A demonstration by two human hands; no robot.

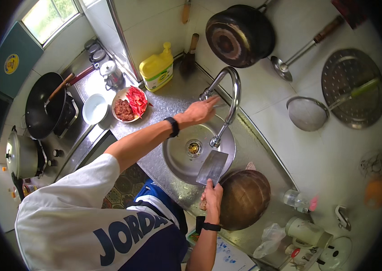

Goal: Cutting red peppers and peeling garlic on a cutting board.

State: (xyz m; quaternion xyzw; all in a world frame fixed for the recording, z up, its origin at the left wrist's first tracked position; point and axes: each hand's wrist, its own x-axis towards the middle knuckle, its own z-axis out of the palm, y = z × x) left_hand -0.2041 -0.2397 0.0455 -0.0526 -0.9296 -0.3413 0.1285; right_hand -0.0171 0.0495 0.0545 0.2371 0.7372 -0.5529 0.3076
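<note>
My left hand [201, 111] reaches over the sink rim to the base of the chrome gooseneck faucet [235, 91]. Its blurred fingers are at the tap lever; whether they grip it is unclear. In my right hand [213, 198] is a cleaver [212, 166], gripped by its handle, the broad blade over the near right part of the round steel sink [174, 159]. The faucet's spout hangs just above the blade, and I make out no water stream. Food scraps lie in the drain strainer [194, 148]. A round wooden cutting board [246, 200] sits beside my right hand.
Left of the sink stand a plate of red peppers and meat [130, 104], a white bowl [95, 109] and a yellow pump jug [157, 69]. A wok [47, 108] and lidded pot [25, 154] occupy the stove. Pans and strainers hang on the wall. A plastic bag [270, 240] lies right.
</note>
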